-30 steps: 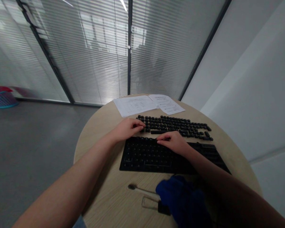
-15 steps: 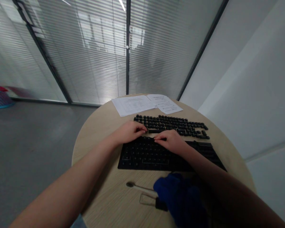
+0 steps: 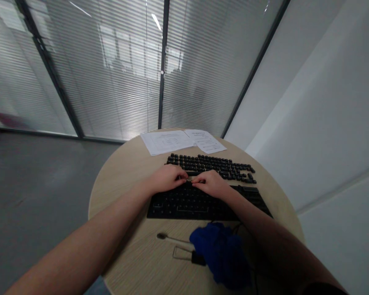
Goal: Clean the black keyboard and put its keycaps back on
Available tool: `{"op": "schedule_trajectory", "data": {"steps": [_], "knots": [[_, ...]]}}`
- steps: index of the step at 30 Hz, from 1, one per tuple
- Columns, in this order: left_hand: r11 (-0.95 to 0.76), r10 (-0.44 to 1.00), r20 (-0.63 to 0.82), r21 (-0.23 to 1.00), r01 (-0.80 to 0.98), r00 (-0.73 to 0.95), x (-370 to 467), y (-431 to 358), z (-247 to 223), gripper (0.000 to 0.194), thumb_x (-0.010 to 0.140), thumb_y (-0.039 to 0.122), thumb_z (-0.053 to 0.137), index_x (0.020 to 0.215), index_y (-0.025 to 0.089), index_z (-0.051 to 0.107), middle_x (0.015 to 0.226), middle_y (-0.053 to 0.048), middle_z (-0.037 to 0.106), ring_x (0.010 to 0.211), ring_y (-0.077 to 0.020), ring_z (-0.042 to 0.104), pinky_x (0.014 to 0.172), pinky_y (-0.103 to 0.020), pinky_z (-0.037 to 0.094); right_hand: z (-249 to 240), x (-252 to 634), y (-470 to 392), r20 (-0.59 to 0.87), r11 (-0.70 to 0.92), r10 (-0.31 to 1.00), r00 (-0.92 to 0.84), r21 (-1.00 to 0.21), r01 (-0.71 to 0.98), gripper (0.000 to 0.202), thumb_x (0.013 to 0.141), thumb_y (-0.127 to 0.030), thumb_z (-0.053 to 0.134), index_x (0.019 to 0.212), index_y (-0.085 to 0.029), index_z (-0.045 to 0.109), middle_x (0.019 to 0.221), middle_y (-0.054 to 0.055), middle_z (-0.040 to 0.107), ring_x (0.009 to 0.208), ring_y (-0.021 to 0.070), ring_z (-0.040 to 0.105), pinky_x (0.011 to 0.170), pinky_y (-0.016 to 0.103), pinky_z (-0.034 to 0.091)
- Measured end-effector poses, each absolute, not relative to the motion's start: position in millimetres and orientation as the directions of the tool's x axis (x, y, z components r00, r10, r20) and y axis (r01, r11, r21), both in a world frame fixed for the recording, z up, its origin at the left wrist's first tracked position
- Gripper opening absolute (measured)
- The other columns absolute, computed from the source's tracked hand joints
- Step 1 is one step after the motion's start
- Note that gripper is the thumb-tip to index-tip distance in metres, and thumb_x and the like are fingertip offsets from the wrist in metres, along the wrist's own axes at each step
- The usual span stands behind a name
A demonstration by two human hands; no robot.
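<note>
A black keyboard base (image 3: 184, 205) with its keycaps off lies on the round wooden table (image 3: 110, 176). Rows of loose black keycaps (image 3: 215, 164) are laid out just behind it. My left hand (image 3: 169, 178) is at the back edge of the base, its fingers pinched together. Close to its right, my right hand (image 3: 209, 182) is pinched too, the fingertips nearly meeting those of the left. Something small and pale shows between the two hands, too small to name. What each pinch holds is hidden.
Printed papers (image 3: 169, 141) lie at the table's far side. Nearer me are a blue cloth (image 3: 223, 254), a thin tool with a dark round end (image 3: 162, 236) and a black binder clip (image 3: 198, 258). Behind the table stands a glass partition with blinds (image 3: 126, 82).
My right hand has moved in toward the left, and both hands' fingertips are closer together. The camera view has shifted a little, so the table sits further left.
</note>
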State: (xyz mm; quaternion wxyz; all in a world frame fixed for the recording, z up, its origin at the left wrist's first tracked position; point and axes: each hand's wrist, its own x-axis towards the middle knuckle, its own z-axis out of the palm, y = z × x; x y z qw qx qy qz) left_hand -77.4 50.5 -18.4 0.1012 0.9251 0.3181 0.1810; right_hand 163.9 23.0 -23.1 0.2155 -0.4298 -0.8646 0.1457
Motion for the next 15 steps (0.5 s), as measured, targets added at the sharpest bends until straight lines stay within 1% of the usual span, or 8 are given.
{"op": "schedule_trajectory", "data": {"steps": [4,9,13,15], "knots": [[-0.779,0.623,0.275,0.293,0.553,0.732,-75.2,49.1,-17.3,0.022,0.089,0.026,0.063,0.103,0.023,0.079,0.102,-0.006,0.079,0.090,-0.0213,0.071,0.081,-0.032,0.050,-21.3,163.2,22.3,0.244,0.593,0.803,-0.543,-0.409,0.694,0.015,0.088,-0.021,0.073,0.095,-0.027,0.084,0.100,0.001,0.083,0.094,0.0210,0.079,0.086,0.030,0.057],[-0.775,0.630,0.278,0.281,0.565,0.726,-75.4,50.4,-18.5,0.022,0.088,0.028,0.063,0.102,0.022,0.080,0.101,-0.006,0.080,0.089,-0.0220,0.071,0.081,-0.032,0.050,-18.2,163.5,23.6,0.216,0.578,0.813,-0.541,-0.422,0.699,0.013,0.089,-0.024,0.073,0.094,-0.027,0.084,0.097,0.000,0.083,0.092,0.0198,0.079,0.083,0.027,0.056],[-0.773,0.633,0.275,0.275,0.571,0.724,-76.1,50.8,-19.2,0.022,0.089,0.029,0.063,0.100,0.022,0.080,0.099,-0.006,0.080,0.088,-0.0214,0.071,0.082,-0.031,0.050,-22.1,162.8,25.3,0.203,0.570,0.820,-0.535,-0.381,0.728,0.013,0.088,-0.022,0.073,0.093,-0.026,0.084,0.097,0.002,0.083,0.092,0.0207,0.079,0.084,0.028,0.056],[-0.772,0.635,0.272,0.275,0.574,0.723,-76.3,50.3,-19.2,0.022,0.090,0.028,0.062,0.101,0.022,0.081,0.099,-0.006,0.080,0.089,-0.0219,0.071,0.083,-0.031,0.051,-26.1,163.5,25.0,0.213,0.563,0.824,-0.525,-0.405,0.720,0.014,0.087,-0.021,0.072,0.094,-0.025,0.084,0.098,0.003,0.083,0.093,0.0211,0.079,0.086,0.029,0.057]]}}
